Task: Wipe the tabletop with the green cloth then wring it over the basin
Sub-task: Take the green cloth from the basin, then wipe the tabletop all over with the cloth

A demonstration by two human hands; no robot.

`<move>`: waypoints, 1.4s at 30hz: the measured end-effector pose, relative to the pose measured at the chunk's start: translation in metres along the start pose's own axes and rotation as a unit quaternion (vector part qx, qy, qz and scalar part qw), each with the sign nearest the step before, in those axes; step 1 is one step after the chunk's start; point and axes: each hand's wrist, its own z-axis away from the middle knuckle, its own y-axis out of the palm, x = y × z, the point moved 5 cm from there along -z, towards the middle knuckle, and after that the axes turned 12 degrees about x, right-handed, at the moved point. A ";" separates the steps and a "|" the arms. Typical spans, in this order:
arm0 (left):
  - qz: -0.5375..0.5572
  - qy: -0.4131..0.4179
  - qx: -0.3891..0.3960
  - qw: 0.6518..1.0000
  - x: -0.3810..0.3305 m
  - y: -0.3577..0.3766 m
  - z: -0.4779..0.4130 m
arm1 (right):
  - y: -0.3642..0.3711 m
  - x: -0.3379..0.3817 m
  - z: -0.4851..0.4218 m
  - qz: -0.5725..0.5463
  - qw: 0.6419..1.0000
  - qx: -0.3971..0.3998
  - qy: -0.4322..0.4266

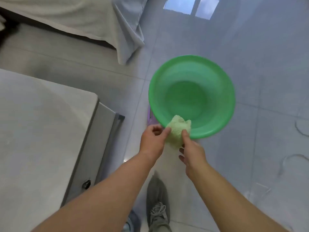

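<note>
Green cloth [177, 131] bunched between both hands' fingers, over basin [217, 124] rim.

one green basin [215, 77], one green cloth [177, 131], two hands, left [153, 141] and right [192, 153], one grey shoe [158, 210], one table [41, 131]

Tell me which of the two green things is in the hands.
The pale yellow-green cloth, bunched between left hand and right hand. The brighter green basin stands untouched on the floor.
</note>
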 end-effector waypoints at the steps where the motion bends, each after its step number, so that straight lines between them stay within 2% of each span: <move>1: 0.004 -0.006 0.004 1.000 -0.001 0.002 -0.001 | 0.002 -0.002 -0.001 -0.009 1.000 -0.009 -0.001; 5: 0.019 -0.047 0.053 0.997 -0.002 0.009 0.006 | 0.007 -0.002 0.005 -0.052 0.997 -0.010 -0.059; 7: 0.079 -0.068 0.109 0.989 -0.006 0.011 0.015 | 0.008 0.006 0.016 -0.065 0.993 -0.001 -0.098; 10: 0.181 -0.073 0.156 0.968 -0.021 0.000 0.034 | 0.021 0.030 0.038 -0.006 0.987 0.042 -0.157; 13: 0.248 -0.024 0.126 0.960 -0.044 -0.035 0.056 | 0.053 0.052 0.069 0.054 0.973 0.133 -0.184; 16: 0.329 0.025 0.065 0.942 -0.064 -0.087 0.083 | 0.105 0.064 0.099 0.099 0.954 0.235 -0.159; 20: 0.393 0.067 0.010 0.917 -0.082 -0.177 0.119 | 0.193 0.072 0.131 0.201 0.923 0.297 -0.137; 24: 0.350 0.115 -0.041 0.929 -0.089 -0.276 0.159 | 0.304 0.069 0.156 0.325 0.874 0.337 -0.126; 28: 0.380 0.109 -0.139 0.908 -0.076 -0.372 0.183 | 0.411 0.046 0.173 0.421 0.824 0.348 -0.150; 31: 0.398 0.113 -0.173 0.894 -0.066 -0.431 0.192 | 0.478 0.029 0.176 0.457 0.792 0.370 -0.167; 35: 0.364 0.131 -0.199 0.901 -0.062 -0.501 0.184 | 0.561 0.021 0.166 0.484 0.745 0.408 -0.211; 39: 0.262 0.122 -0.262 0.921 -0.061 -0.567 0.164 | 0.643 0.038 0.144 0.509 0.704 0.400 -0.290; 42: 0.107 0.068 -0.365 0.922 -0.051 -0.621 0.157 | 0.704 0.059 0.119 0.545 0.669 0.381 -0.332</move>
